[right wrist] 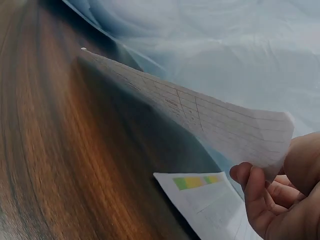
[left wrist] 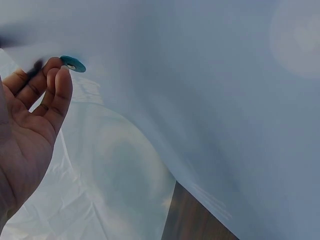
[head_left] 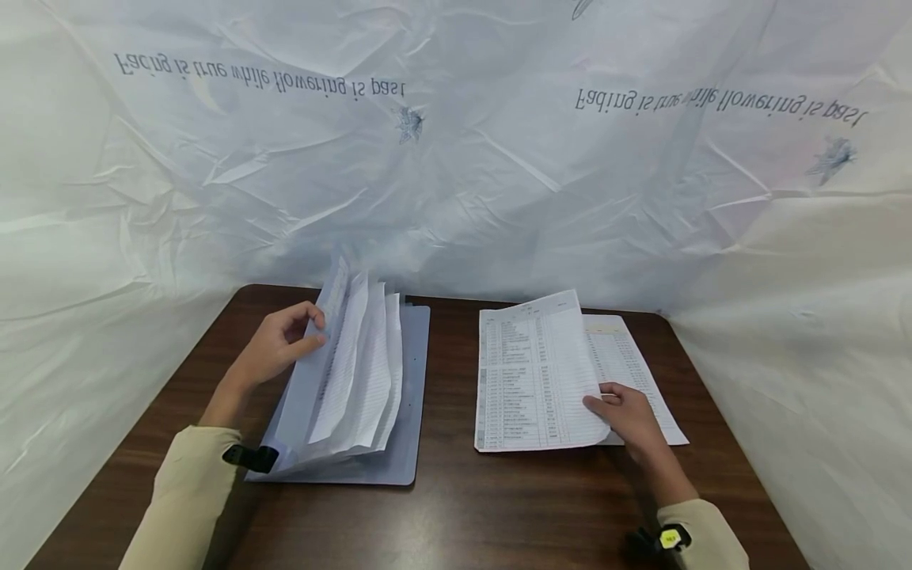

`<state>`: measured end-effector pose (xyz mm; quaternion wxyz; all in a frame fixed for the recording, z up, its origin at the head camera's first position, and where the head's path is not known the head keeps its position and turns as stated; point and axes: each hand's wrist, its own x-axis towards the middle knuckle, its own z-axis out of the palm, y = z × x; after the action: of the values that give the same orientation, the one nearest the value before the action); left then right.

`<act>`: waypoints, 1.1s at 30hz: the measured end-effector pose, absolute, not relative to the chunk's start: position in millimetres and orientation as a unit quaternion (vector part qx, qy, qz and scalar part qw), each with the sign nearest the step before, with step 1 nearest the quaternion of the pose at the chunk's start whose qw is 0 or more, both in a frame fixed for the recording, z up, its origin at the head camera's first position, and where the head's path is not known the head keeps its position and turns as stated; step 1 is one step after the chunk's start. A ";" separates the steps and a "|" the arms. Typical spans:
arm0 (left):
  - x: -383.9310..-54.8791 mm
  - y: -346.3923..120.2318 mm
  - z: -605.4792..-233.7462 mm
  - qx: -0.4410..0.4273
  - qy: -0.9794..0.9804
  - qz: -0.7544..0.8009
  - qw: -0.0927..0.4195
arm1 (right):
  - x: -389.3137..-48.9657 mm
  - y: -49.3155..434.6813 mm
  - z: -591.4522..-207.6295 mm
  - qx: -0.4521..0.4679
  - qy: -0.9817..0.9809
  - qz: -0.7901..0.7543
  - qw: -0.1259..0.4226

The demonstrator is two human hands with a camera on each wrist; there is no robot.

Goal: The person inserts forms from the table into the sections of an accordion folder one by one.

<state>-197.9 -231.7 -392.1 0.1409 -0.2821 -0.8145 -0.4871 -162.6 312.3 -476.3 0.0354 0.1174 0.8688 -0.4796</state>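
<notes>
On the left of the table lies a pale blue plastic folder point(head_left: 416, 380), its cover raised and several printed sheets point(head_left: 374, 380) fanned inside. My left hand point(head_left: 274, 344) holds the outer edge of that raised cover. In the left wrist view, its fingertips meet a small teal disc point(left wrist: 73, 64) on the folder's plastic. To the right, my right hand point(head_left: 630, 416) pinches a printed sheet point(head_left: 534, 380) near its lower right corner. That sheet is lifted and tilted in the right wrist view. A second printed sheet point(head_left: 627, 364) lies partly beneath it, with green and yellow cells at its top.
A dark brown wooden table point(head_left: 449, 396) carries the folder and papers. White crinkled sheeting point(head_left: 456, 198) with printed lettering rises behind the table and along both sides. Dark straps with small devices sit on the left wrist point(head_left: 249, 457) and right wrist point(head_left: 670, 538).
</notes>
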 end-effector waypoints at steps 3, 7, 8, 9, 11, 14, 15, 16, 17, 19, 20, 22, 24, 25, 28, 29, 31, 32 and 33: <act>-197.9 -231.9 -392.1 -0.283 -0.814 -0.487 0.143 | -159.8 312.2 -473.5 0.117 0.861 -0.494 0.035; -198.6 -232.3 -392.8 -0.284 -0.816 -0.482 0.146 | -156.4 310.9 -469.7 0.115 0.854 -0.506 0.027; -198.7 -232.3 -393.1 -0.284 -0.816 -0.482 0.146 | -155.6 310.3 -468.7 0.115 0.853 -0.509 0.025; -198.8 -232.4 -393.2 -0.284 -0.816 -0.481 0.146 | -154.9 309.9 -467.8 0.115 0.851 -0.512 0.023; -198.7 -232.3 -393.6 -0.284 -0.817 -0.480 0.147 | -154.1 309.1 -466.2 0.116 0.846 -0.519 0.020; -198.4 -232.3 -393.9 -0.284 -0.817 -0.480 0.148 | -153.4 307.5 -464.1 0.115 0.836 -0.537 0.016; -198.4 -232.3 -394.0 -0.284 -0.817 -0.479 0.149 | -153.1 306.7 -463.1 0.115 0.831 -0.544 0.014; -198.3 -232.4 -394.0 -0.284 -0.817 -0.480 0.149 | -152.8 305.8 -462.2 0.115 0.827 -0.550 0.013; -198.3 -232.4 -394.1 -0.284 -0.817 -0.480 0.149 | -152.4 304.6 -461.3 0.114 0.823 -0.557 0.010; -198.0 -232.5 -394.0 -0.284 -0.817 -0.480 0.150 | -151.6 302.3 -459.7 0.110 0.814 -0.570 0.006; -197.8 -232.3 -394.0 -0.285 -0.817 -0.479 0.150 | -151.3 301.3 -459.2 0.109 0.811 -0.575 0.004; -197.5 -232.4 -393.9 -0.285 -0.817 -0.478 0.152 | -150.6 298.5 -458.1 0.107 0.804 -0.585 0.002; -197.3 -232.6 -393.8 -0.285 -0.816 -0.479 0.153 | -150.1 295.5 -457.6 0.106 0.796 -0.596 -0.001; -197.3 -232.7 -393.8 -0.285 -0.816 -0.478 0.153 | -149.9 293.8 -457.4 0.108 0.792 -0.601 -0.002; -197.4 -233.0 -393.4 -0.285 -0.816 -0.479 0.154 | -149.1 288.4 -457.3 0.110 0.784 -0.611 -0.005; -197.5 -232.9 -393.4 -0.285 -0.816 -0.479 0.154 | -148.7 286.4 -457.4 0.111 0.781 -0.615 -0.005; -197.5 -232.9 -393.4 -0.286 -0.816 -0.478 0.154 | -148.4 282.3 -457.7 0.111 0.778 -0.618 -0.007; -197.5 -232.9 -393.4 -0.286 -0.816 -0.478 0.154 | -148.5 280.2 -458.0 0.109 0.777 -0.620 -0.007; -197.4 -232.9 -393.5 -0.286 -0.816 -0.477 0.155 | -148.7 278.0 -458.4 0.108 0.775 -0.623 -0.009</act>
<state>-197.4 -232.9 -393.5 0.1545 -0.2859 -0.8164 -0.4774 -148.7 278.0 -458.4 -0.0087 0.1081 0.7749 -0.6228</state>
